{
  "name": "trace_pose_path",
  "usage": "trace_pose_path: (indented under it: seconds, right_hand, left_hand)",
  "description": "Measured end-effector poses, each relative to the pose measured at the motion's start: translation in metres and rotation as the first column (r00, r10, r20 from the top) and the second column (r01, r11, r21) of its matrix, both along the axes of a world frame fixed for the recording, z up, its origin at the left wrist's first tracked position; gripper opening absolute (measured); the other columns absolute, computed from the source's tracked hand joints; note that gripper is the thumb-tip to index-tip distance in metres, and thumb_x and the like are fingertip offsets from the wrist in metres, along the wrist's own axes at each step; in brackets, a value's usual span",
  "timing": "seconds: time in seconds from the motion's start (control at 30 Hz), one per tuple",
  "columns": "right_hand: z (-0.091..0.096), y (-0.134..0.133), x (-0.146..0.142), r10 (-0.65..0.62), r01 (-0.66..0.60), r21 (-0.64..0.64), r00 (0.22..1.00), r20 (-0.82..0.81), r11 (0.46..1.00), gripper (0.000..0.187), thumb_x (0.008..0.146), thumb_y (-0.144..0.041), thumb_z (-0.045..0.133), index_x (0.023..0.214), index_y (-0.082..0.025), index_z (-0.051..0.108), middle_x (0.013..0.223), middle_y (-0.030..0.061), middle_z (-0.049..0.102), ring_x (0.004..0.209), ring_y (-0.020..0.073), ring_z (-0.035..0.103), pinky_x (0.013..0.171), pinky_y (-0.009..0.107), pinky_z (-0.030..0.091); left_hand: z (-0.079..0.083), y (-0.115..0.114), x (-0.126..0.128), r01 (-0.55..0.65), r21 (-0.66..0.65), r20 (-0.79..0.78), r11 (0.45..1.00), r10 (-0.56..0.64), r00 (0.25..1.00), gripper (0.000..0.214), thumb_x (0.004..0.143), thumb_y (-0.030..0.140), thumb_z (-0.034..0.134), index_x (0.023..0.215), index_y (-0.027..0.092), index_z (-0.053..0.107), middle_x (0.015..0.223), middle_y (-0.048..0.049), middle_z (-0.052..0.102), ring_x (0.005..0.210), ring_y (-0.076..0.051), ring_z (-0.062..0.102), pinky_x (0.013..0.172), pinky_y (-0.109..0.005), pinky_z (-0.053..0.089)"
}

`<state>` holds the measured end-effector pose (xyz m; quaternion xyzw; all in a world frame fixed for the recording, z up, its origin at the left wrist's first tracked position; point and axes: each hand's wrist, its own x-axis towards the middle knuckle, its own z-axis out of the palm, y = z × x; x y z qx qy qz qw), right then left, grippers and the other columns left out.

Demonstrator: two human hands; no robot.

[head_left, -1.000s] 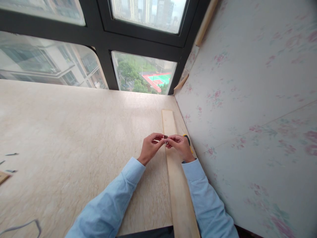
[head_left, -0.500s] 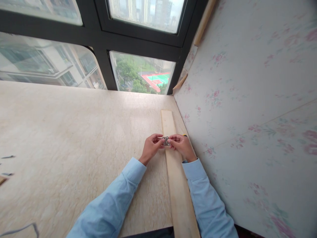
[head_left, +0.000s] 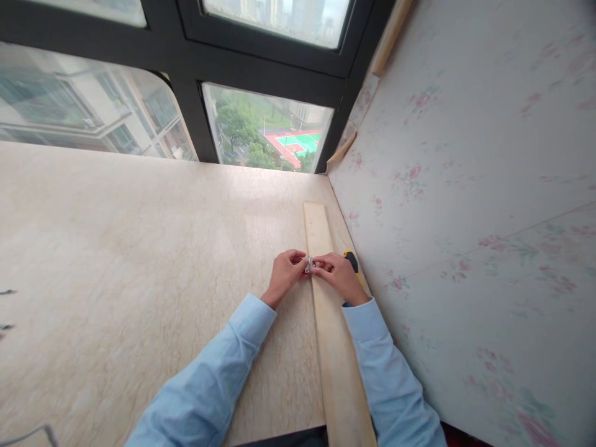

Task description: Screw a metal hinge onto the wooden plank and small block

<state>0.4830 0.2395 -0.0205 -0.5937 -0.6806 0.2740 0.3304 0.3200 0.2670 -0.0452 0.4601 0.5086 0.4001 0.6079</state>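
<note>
A small silvery metal hinge [head_left: 309, 265] is pinched between my two hands, over the long pale wooden board [head_left: 335, 347]. My left hand [head_left: 285, 273] grips the hinge's left side between thumb and fingers, by the board's left edge. From the other side my right hand [head_left: 339, 273] holds it with thumb and forefinger, above the board. Fingertips cover part of the hinge, and it looks narrow from this angle. Just past my right hand lies a black and yellow tool [head_left: 352, 261], partly hidden.
The board lies lengthwise on a beige marble-patterned sill [head_left: 162, 248]. A floral-papered wall [head_left: 465, 186] rises close on the right. A dark-framed window [head_left: 186, 99] borders the far side. Small dark items [head_left: 7, 292] lie at the far left, with a grey bent piece [head_left: 44, 431] below.
The hinge showed its broad face with holes before and now looks narrow, turned or folded. My right hand shifted slightly, and more of the black and yellow tool shows.
</note>
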Motion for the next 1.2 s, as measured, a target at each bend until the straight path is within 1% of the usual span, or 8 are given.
trace_pose_path:
  seconds: [0.27,0.5,0.6,0.7,0.8,0.93,1.03,1.2]
  right_hand:
    - [-0.006,0.002,0.0,0.007,-0.007,-0.003,0.997,0.075,1.0,0.019,0.08,-0.027,0.071,0.097,-0.021,0.076,0.081,0.0039,0.063,0.069,0.0163,0.057,0.069,0.032,0.047]
    - [-0.009,0.002,-0.001,0.029,-0.033,0.025,0.991,0.13,0.999,0.02,0.085,-0.025,0.067,0.103,-0.022,0.075,0.085,0.0054,0.061,0.078,0.0186,0.059,0.076,0.033,0.048]
    - [-0.009,0.001,-0.002,0.028,-0.034,0.036,0.987,0.159,0.999,0.021,0.087,-0.024,0.065,0.106,-0.021,0.074,0.087,0.0059,0.061,0.081,0.0188,0.06,0.078,0.033,0.048]
    - [-0.008,0.001,-0.002,0.026,-0.034,0.039,0.983,0.182,0.999,0.022,0.088,-0.023,0.064,0.107,-0.019,0.073,0.089,0.0058,0.061,0.082,0.0181,0.06,0.079,0.033,0.048]
    - [-0.008,0.001,-0.003,0.031,-0.039,0.04,0.98,0.196,0.998,0.022,0.089,-0.022,0.063,0.108,-0.018,0.072,0.089,0.0052,0.061,0.083,0.0173,0.06,0.079,0.031,0.047]
    - [-0.009,0.001,-0.003,0.028,-0.042,0.055,0.974,0.225,0.998,0.022,0.09,-0.02,0.062,0.109,-0.018,0.072,0.089,0.0054,0.06,0.084,0.0173,0.06,0.078,0.03,0.047]
    - [-0.01,0.001,-0.004,0.016,-0.032,0.062,0.969,0.248,0.998,0.022,0.09,-0.019,0.061,0.109,-0.017,0.072,0.089,0.0056,0.061,0.083,0.0173,0.06,0.077,0.03,0.047]
    - [-0.01,0.001,-0.004,0.012,-0.033,0.076,0.965,0.262,0.997,0.023,0.089,-0.02,0.062,0.109,-0.018,0.072,0.088,0.0047,0.06,0.081,0.0166,0.059,0.076,0.03,0.046]
  left_hand:
    - [0.007,-0.001,0.0,-0.008,-0.023,0.002,1.0,0.008,1.0,0.019,0.075,0.021,0.068,0.091,0.011,0.065,0.079,-0.0075,0.069,0.064,-0.015,0.067,0.056,-0.027,0.059]
    - [0.007,-0.005,-0.001,0.035,0.003,-0.125,0.999,-0.034,0.992,0.026,0.079,0.029,0.065,0.099,0.012,0.064,0.082,-0.0078,0.07,0.05,-0.013,0.063,0.042,-0.022,0.049]
    - [0.007,-0.006,-0.003,0.058,0.065,-0.23,0.996,-0.042,0.972,0.031,0.082,0.034,0.062,0.105,0.012,0.064,0.093,-0.0097,0.071,0.041,-0.01,0.057,0.037,-0.023,0.044]
    - [0.006,-0.007,-0.004,0.084,0.152,-0.283,0.985,-0.038,0.958,0.03,0.084,0.032,0.06,0.105,0.012,0.065,0.095,-0.0091,0.071,0.044,-0.009,0.058,0.043,-0.022,0.046]
    - [0.004,-0.008,-0.006,0.124,0.218,-0.291,0.968,-0.057,0.955,0.028,0.084,0.028,0.06,0.106,0.013,0.066,0.096,-0.008,0.071,0.051,-0.008,0.06,0.051,-0.02,0.049]
    - [0.0,-0.009,-0.011,0.202,0.268,-0.262,0.942,-0.13,0.956,0.037,0.082,0.028,0.063,0.115,0.012,0.063,0.113,-0.0107,0.066,0.05,-0.005,0.059,0.053,-0.02,0.05]
    - [-0.006,-0.008,-0.014,0.265,0.347,-0.27,0.9,-0.174,0.947,0.042,0.079,0.022,0.065,0.119,0.012,0.061,0.123,-0.0129,0.06,0.052,-0.003,0.058,0.052,-0.019,0.05]
    - [-0.011,-0.007,-0.012,0.282,0.422,-0.325,0.861,-0.146,0.934,0.041,0.08,0.022,0.065,0.12,0.013,0.061,0.124,-0.0117,0.06,0.053,-0.003,0.056,0.054,-0.019,0.05]
